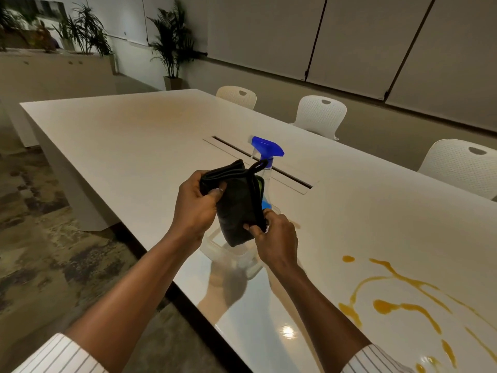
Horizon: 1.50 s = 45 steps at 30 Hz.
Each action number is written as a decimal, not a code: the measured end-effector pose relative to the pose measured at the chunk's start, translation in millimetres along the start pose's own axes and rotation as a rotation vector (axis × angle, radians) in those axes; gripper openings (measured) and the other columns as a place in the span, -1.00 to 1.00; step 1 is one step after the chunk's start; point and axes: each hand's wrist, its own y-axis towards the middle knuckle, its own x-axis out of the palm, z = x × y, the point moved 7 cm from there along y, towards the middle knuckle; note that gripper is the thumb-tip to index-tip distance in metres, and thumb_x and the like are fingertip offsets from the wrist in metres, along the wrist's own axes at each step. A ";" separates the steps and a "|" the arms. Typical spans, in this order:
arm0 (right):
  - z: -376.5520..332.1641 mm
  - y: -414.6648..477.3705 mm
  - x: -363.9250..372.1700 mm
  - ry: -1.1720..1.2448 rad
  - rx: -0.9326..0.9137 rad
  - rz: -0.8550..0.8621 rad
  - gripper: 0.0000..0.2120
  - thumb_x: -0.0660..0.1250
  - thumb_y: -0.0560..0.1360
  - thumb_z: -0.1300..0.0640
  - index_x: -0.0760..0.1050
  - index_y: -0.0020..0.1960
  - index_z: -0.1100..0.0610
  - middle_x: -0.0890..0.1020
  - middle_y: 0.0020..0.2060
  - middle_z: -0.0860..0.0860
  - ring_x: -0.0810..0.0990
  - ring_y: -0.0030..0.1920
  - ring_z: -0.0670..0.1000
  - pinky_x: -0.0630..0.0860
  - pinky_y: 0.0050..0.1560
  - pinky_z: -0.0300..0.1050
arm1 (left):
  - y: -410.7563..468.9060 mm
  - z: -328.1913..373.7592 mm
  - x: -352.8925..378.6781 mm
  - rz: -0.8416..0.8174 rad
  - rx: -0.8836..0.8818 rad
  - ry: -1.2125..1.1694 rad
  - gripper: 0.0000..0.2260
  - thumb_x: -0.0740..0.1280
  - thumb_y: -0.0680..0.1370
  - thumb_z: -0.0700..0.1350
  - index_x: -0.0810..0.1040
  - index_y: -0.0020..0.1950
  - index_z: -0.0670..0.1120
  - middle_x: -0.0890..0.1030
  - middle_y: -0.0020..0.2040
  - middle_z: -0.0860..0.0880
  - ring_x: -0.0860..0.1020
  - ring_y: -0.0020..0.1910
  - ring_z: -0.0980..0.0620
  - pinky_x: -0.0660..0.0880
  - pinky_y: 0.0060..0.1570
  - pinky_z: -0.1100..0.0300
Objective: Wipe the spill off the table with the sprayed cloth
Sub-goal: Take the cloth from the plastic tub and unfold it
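Cloth [236, 211]: gripped folded in left hand [193, 208] and pinched by right hand [277, 243] above near table [134, 135] edge, left of orange spill [387, 305]; risked toppling spray bottle [267, 149] just behind if swung wide.

A potted plant [173, 41] stands beyond three white chairs [320, 117].

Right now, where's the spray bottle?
In the head view the spray bottle stands on the table near centre, just behind the dark cloth held by the left hand and right hand, beside the cable slot.
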 end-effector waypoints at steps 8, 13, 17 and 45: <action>-21.3 -15.6 -62.1 0.302 -0.184 0.159 -0.82 0.52 0.52 -0.02 0.61 0.00 0.04 0.67 -0.17 -0.07 0.61 -0.15 -0.06 0.50 -0.18 -0.28 | -10.9 35.5 0.7 0.021 0.010 -0.291 -0.85 0.41 0.66 -0.19 0.68 0.21 -0.12 0.76 0.09 -0.09 0.71 0.13 -0.07 0.65 0.09 -0.07; -25.9 -27.1 -117.8 0.506 -0.227 0.160 -0.92 0.51 0.53 0.19 0.61 -0.06 0.09 0.69 -0.21 -0.04 0.65 -0.15 0.05 0.59 -0.10 -0.06 | -21.0 42.7 15.2 -0.014 -0.037 -0.364 -0.87 0.46 0.62 -0.14 0.71 0.15 -0.10 0.77 0.00 -0.02 0.72 -0.01 0.03 0.64 -0.14 0.14; -7.0 -31.3 -151.1 0.589 -0.133 0.150 -0.94 0.51 0.54 0.19 0.65 -0.02 0.15 0.73 -0.18 -0.01 0.70 -0.13 0.00 0.66 -0.09 -0.09 | -33.9 35.1 38.7 -0.073 -0.093 -0.348 -0.82 0.46 0.62 -0.10 0.67 0.21 -0.09 0.78 0.04 -0.04 0.75 0.02 -0.02 0.67 -0.07 0.06; -13.4 -93.6 -197.3 0.513 -0.309 -0.353 -0.38 0.38 0.21 0.41 0.64 0.26 0.14 0.53 0.17 0.17 0.54 0.30 0.17 0.54 0.29 0.06 | -69.4 -7.3 73.4 -0.177 -0.636 -0.359 -0.69 0.49 0.59 -0.16 0.63 0.31 -0.20 0.70 0.14 -0.23 0.68 0.09 -0.21 0.68 -0.17 -0.02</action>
